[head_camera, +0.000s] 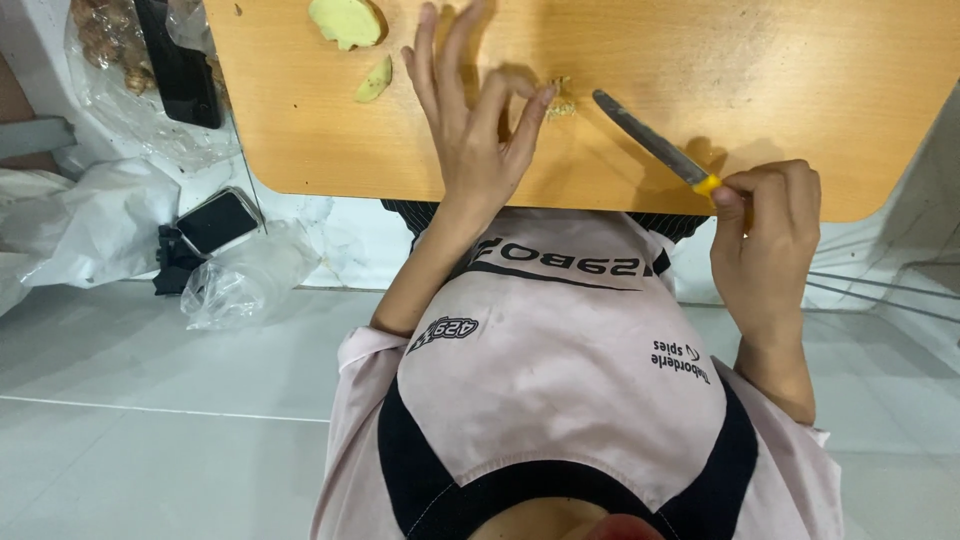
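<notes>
A light wooden table top (800, 110) fills the upper part of the head view. My left hand (470, 130) rests on it with fingers spread, thumb and a fingertip touching a small pile of chopped ginger (560, 100). My right hand (765, 235) grips a knife (650, 140) by its yellow handle at the table's near edge; the grey blade points up and left toward the chopped pile. A large peeled ginger piece (345, 22) and a smaller slice (375, 80) lie at the table's upper left.
On the white tiled floor to the left lie a phone (218, 222) on a dark cloth, crumpled clear plastic bags (245, 285), a white bag (95, 220) and a bag of ginger roots (105, 40). My pink shirt (560, 370) fills the lower middle.
</notes>
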